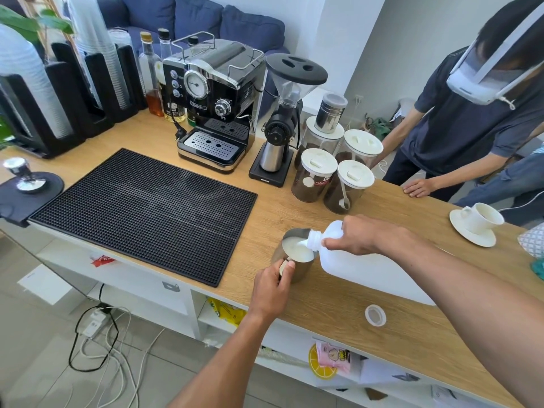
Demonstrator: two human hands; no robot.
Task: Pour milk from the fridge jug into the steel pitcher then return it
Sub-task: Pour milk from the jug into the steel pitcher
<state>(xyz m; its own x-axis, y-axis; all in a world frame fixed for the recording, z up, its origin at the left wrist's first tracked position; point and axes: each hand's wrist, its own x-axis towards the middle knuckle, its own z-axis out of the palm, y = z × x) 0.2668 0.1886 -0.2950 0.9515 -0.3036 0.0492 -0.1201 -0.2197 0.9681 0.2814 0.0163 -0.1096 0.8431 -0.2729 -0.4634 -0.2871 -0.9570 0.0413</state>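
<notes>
At the far left of the frame we see a tamper (25, 175) standing on a small dark pad. Right of it, a black bar mat (141, 213) covers the wooden counter (332, 301). Above the mat, in the upper middle, stand an espresso machine (212, 101) and a grinder (282, 119).

Low in the centre, our left hand (272, 285) curls round the handle of the steel pitcher (298, 273), thumb on top. The pitcher stands on the counter just past the mat's lower right corner, with milk already in it.

The milk jug (368, 272) is tilted over it, its open neck at the rim and milk running out. Our right hand (357, 235) grips the jug near the neck, fingers wrapped round it.

The jug's cap (375, 315) lies on the counter below the jug. Toward the right edge sits a white cup on a saucer (479, 222).
</notes>
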